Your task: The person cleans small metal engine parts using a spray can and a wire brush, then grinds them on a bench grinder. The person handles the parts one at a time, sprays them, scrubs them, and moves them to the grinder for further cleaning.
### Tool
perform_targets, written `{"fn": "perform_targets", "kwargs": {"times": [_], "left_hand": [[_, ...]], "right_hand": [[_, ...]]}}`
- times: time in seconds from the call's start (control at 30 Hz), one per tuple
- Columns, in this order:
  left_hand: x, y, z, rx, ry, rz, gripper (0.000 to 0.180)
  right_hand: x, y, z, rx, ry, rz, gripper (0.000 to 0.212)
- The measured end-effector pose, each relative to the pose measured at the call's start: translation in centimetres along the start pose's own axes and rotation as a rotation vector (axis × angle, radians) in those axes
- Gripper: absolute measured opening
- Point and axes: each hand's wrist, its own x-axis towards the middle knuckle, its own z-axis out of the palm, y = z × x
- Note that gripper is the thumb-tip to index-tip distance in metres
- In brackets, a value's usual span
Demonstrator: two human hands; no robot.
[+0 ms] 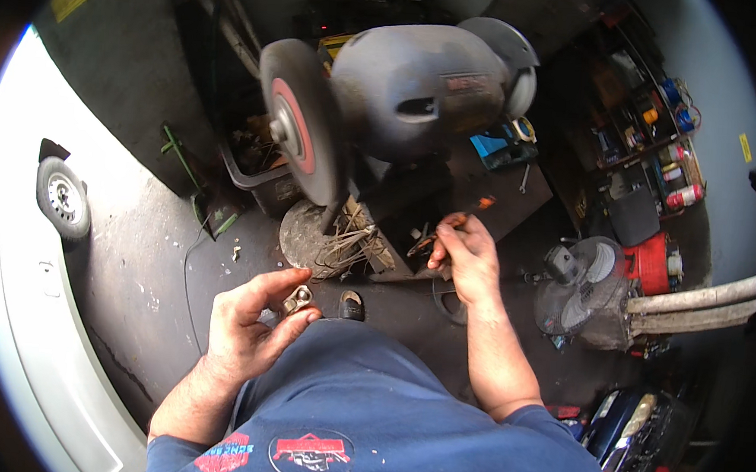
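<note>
My left hand (247,319) pinches a small silvery metal fitting (297,299) with a round opening between thumb and fingertips. It is held in front of my body, below the wheel of a bench grinder (417,87). My right hand (467,259) is closed round a slim tool with an orange end (486,203) and a dark tip; its exact kind is hard to make out. That hand is over the near edge of the bench, apart from the left. The grinder's dark wheel (303,123) with a red centre stands above and between my hands.
A bundle of thin rods (347,250) sticks out beside the bench. On the bench lie a blue box (494,148) and a spanner (524,178). A pedestal fan (588,275) stands at right, near cluttered shelves (636,122). At far left is a light-coloured vehicle (43,337).
</note>
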Motion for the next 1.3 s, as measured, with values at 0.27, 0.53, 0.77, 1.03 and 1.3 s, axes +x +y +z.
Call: {"fn": "perform_targets", "kwargs": {"times": [0.27, 0.53, 0.77, 1.03, 1.3], "left_hand": [[-2.7, -1.2, -5.2, 0.115, 0.118, 0.155, 0.035], [-5.7, -1.9, -11.6, 0.088, 0.165, 0.21, 0.039], [-7.1, -3.1, -14.6, 0.02, 0.093, 0.191, 0.033], [-8.0, -3.5, -17.0, -0.025, 0.12, 0.158, 0.032], [-7.6, -3.6, -18.2, -0.059, 0.1, 0.152, 0.033]], "right_hand": [[-5.3, -2.3, 7.8, 0.325, -0.479, -0.299, 0.021], [-8.8, -6.6, 17.5, -0.216, -0.856, -0.251, 0.028], [-9.7, -4.4, 23.7, -0.233, -0.82, -0.175, 0.028], [-9.3, -5.4, 25.9, -0.302, -0.771, -0.269, 0.023], [-8.9, -6.9, 27.5, -0.465, -0.864, -0.375, 0.017]]}}
